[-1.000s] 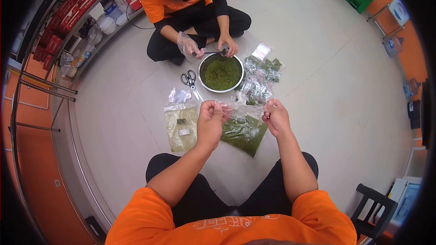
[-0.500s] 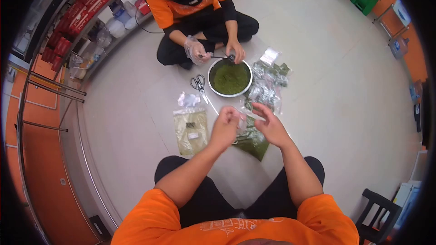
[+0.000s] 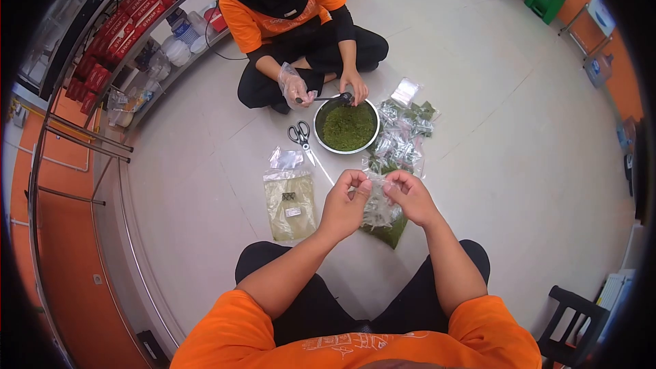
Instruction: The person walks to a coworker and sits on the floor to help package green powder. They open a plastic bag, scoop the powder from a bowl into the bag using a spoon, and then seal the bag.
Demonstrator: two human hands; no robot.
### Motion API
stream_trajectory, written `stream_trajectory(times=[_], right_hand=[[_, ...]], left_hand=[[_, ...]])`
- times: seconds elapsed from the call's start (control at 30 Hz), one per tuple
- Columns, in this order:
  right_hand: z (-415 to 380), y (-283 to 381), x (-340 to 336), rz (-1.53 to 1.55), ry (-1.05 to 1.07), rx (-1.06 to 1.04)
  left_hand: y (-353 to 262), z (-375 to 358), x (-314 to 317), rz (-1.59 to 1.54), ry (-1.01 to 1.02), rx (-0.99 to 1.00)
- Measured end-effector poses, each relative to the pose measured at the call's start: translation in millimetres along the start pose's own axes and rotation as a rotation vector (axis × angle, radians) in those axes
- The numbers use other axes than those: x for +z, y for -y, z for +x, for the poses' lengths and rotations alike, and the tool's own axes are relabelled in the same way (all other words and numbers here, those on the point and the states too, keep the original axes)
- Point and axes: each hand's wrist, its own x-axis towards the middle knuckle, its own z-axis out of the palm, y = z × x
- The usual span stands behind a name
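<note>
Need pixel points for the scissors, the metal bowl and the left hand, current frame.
scissors (image 3: 300,134): head view, on the black handles
metal bowl (image 3: 346,152): head view, on the near rim
left hand (image 3: 344,207): head view, on the back of the hand

Single view, worn on my head, facing forward and steeply down. Nearest the lens: my orange shirt (image 3: 229,335). My left hand (image 3: 347,208) and right hand (image 3: 414,201) sit farther out, near frame centre. Beyond: bowl (image 3: 346,152), then a seated person (image 3: 244,26). Wide field, edges curved, corners dark.
</note>
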Motion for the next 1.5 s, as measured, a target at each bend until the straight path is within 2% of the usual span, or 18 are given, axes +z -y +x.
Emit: stream_trajectory(times=[0.23,0.33,0.43,0.53,0.63,0.73,0.87,1.03,1.13,1.23,1.33,1.37,1.47,1.5], right_hand=[[6,-3,5,-0.129,-0.205,0.019],[11,-12,2,-0.210,-0.296,-0.020],[10,-7,7,-0.207,-0.331,-0.072],[8,-3,4,-0.225,-0.325,-0.089],[1,9,3,-0.072,-0.265,-0.063],[-12,27,7,-0.024,-0.144,-0.030],[-23,33,15,-0.031,-0.055,0.005],[-25,35,17,-0.089,0.006,-0.052],[-27,37,15,-0.188,0.006,-0.027],[-17,23,7,-0.277,-0.205,-0.010],[-2,-3,-6,-0.446,-0.296,-0.458],[3,-4,0,-0.323,-0.300,-0.559],[-5,6,5,0.026,-0.199,-0.176],[-6,7,3,0.027,-0.131,-0.187]], left_hand=[[9,-10,9,0.023,0.078,-0.082],[6,-15,17,0.025,0.038,-0.100],[-3,-15,14,0.089,0.094,-0.172],[13,-12,7,0.051,0.137,-0.155],[4,-7,2,0.236,0.053,-0.085],[-2,2,-1,0.156,-0.065,-0.060],[9,9,-3,-0.026,-0.118,-0.052],[-1,8,-4,-0.026,-0.136,-0.061],[4,8,-5,0.111,-0.109,-0.040],[7,4,-3,0.174,-0.025,-0.015],[9,-3,4,0.165,0.051,0.029],[9,-6,8,0.162,0.070,0.047],[1,-9,10,0.152,0.101,0.054],[-2,-9,10,0.142,0.095,0.066]])
